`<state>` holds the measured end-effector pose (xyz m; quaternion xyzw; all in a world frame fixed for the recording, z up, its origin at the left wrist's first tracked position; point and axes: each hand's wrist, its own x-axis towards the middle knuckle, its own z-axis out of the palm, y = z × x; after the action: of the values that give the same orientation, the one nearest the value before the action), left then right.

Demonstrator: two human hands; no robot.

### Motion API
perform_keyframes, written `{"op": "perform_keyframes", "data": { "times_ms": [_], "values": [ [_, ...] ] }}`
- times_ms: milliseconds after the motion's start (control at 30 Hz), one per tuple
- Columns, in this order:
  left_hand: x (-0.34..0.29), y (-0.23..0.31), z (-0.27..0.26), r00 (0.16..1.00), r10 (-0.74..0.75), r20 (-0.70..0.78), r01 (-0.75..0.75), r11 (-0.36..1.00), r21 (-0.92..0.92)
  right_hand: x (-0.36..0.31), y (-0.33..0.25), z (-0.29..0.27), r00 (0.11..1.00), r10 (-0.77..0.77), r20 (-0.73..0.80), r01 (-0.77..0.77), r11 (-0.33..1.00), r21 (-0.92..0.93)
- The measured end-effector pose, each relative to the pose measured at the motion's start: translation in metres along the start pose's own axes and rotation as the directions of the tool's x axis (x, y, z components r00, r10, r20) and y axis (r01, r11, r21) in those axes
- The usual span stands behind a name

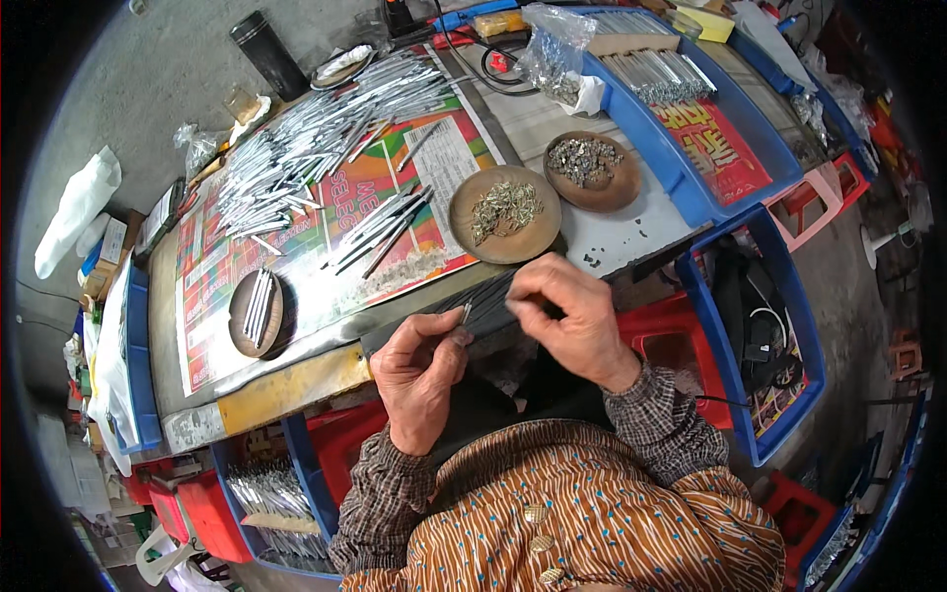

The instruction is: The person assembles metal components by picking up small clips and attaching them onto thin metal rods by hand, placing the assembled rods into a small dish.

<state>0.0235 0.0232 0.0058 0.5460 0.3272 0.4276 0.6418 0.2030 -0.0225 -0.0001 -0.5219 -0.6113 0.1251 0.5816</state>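
Observation:
My left hand (419, 375) is closed in a pinch over the table's front edge. A small, thin, silvery piece (467, 312) sticks up from between its thumb and finger; its lower part is hidden. My right hand (572, 318) hovers a little to the right, fingers curled together. Whatever it may hold is too small to make out. Beneath both hands lies a dark sheet (483, 298) at the table edge. Just beyond stands a round brown bowl (466, 222) with small gold-coloured metal parts (505, 209). A second brown bowl (623, 185) beside it holds small grey metal parts (584, 161).
Many slim silvery rods (306, 138) cover the printed sheet at the far left. A smaller group of rods (380, 229) lies nearer. Several rods rest in a small bowl (239, 314). Blue trays (651, 163) stand at right; a black flask (269, 56) stands at the back.

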Motion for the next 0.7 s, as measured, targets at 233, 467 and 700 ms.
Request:
{"op": "perform_keyframes", "data": {
  "times_ms": [233,467,700],
  "values": [
    [-0.005,-0.001,0.000,1.000,0.020,0.021,-0.019,0.998,-0.060,-0.007,-0.010,0.021,0.991,0.097,0.088,-0.119,0.948,0.295],
    [-0.009,-0.003,-0.001,0.999,0.014,0.050,-0.008,0.993,-0.121,-0.010,-0.014,0.025,0.986,0.135,0.100,-0.162,0.923,0.349],
    [-0.012,-0.004,-0.001,0.999,-0.006,0.048,0.012,0.992,-0.124,-0.016,-0.012,0.028,0.963,0.236,0.132,-0.270,0.835,0.480]
  ]
}}
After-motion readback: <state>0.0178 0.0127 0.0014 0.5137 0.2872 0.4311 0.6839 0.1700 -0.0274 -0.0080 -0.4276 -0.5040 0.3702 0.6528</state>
